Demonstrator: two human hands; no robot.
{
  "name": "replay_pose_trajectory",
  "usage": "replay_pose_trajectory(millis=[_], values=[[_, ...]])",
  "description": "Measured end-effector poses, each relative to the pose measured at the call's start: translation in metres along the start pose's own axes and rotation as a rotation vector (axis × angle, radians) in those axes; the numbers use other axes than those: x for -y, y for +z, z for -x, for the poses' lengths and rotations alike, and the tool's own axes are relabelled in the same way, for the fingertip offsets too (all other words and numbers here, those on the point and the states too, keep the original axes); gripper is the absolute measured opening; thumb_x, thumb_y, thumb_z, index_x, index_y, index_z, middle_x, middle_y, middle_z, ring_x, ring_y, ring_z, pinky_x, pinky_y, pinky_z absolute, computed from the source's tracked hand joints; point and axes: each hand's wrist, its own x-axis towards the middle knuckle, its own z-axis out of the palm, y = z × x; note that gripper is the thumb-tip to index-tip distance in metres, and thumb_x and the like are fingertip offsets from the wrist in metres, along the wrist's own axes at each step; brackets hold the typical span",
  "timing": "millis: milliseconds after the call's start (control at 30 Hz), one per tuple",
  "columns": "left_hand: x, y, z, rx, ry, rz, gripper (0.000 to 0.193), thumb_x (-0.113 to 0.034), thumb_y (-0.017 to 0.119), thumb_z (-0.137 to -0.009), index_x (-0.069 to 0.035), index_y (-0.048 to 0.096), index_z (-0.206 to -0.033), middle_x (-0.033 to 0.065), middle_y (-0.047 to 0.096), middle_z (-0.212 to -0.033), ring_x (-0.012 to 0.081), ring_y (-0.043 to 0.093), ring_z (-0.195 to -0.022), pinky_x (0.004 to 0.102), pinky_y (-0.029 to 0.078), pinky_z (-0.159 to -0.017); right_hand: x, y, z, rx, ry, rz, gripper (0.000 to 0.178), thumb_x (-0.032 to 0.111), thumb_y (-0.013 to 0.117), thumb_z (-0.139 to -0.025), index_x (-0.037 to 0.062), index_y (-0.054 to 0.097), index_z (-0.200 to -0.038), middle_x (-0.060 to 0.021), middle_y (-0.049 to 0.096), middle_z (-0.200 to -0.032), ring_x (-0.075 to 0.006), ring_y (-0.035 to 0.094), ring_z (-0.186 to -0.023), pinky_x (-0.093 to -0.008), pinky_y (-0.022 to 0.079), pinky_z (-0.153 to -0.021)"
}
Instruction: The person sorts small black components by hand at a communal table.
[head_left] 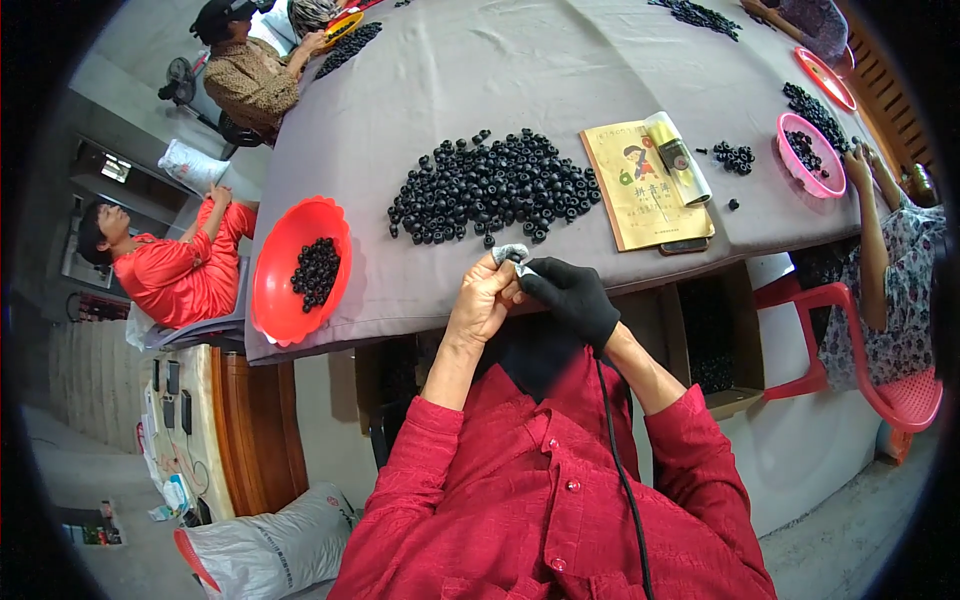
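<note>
My left hand [482, 300] is bare, its fingers curled together just off the table's near edge. A whitish wrap [509, 253] covers one of its fingers. My right hand [572, 300], in a black glove with a black cable running from the wrist, meets it with fingertips pinched at the loose end of that wrap. Whether a small part sits between the left fingers is hidden. Just beyond both hands lies a wide heap of small black ring-like parts [490, 185] on the grey cloth.
A red scalloped bowl [268, 285] with black parts stands left. Right of the heap lie a yellow booklet [620, 215], a rolled clear packet [680, 160] and a phone [685, 245]. A pink basket [812, 187] stands farther right. Co-workers sit around; a box [735, 400] is under the table.
</note>
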Motion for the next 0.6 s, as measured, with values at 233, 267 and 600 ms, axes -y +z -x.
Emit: replay_pose_trajectory(millis=[233, 267, 600], values=[[0.002, 0.000, -0.003, 0.029, -0.014, 0.009, 0.013, -0.010, 0.052, -0.087, -0.004, 0.057, -0.098, -0.0035, 0.050, -0.067, 0.0053, 0.038, -0.052, 0.0225, 0.038, -0.052, 0.001, -0.002, 0.000, -0.042, 0.016, -0.028, 0.031, 0.027, 0.057, -0.083, 0.0040, 0.059, -0.103, -0.0125, 0.064, -0.085, -0.0149, 0.061, -0.077, -0.0286, 0.047, -0.069], [0.002, 0.000, -0.003, 0.029, -0.010, 0.008, 0.013, -0.010, 0.052, -0.087, -0.004, 0.057, -0.098, -0.0035, 0.050, -0.067, 0.0053, 0.038, -0.052, 0.0225, 0.038, -0.052, 0.002, -0.002, -0.001, -0.040, 0.012, -0.026, 0.031, 0.027, 0.057, -0.083, 0.0040, 0.059, -0.103, -0.0125, 0.064, -0.085, -0.0149, 0.061, -0.077, -0.0286, 0.047, -0.069], [-0.003, 0.002, 0.009, -0.014, -0.009, -0.031, 0.011, -0.008, 0.053, -0.086, -0.003, 0.059, -0.094, 0.0004, 0.053, -0.066, 0.0069, 0.045, -0.052, 0.0206, 0.039, -0.050, 0.006, 0.005, 0.002, -0.034, 0.066, -0.048, 0.029, 0.025, 0.058, -0.084, 0.0017, 0.060, -0.101, -0.0069, 0.064, -0.083, -0.0083, 0.055, -0.076, -0.0259, 0.046, -0.067]])
